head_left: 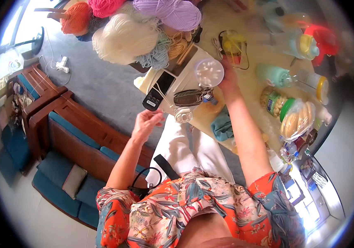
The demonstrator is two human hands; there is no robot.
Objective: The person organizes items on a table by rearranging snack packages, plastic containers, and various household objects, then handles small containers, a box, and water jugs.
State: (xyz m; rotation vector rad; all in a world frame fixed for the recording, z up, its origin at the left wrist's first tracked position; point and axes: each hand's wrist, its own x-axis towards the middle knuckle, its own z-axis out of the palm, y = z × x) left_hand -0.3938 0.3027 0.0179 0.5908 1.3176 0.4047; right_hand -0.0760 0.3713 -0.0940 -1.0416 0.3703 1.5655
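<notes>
Tub of cotton swabs [209, 72] upright at or over edge of white organizer [182, 84], resting or lifted unclear; right hand [229, 77] at its side, fingers partly hidden, grip impossible to judge. Left hand [145, 125] loosely curled, seemingly bare, just beside black remote [152, 100]. Probably done: remote, dark pouch [187, 98], white charger [183, 115] grouped at organizer. Likely left: settling tub; yarn [121, 39], nut jar [272, 102] outside.

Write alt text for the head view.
A person's right hand is at the side of a swab tub at a cluttered table, while the left hand is raised near a black device. Yarn is heaped at top, with jars at right and a sofa at left.
</notes>
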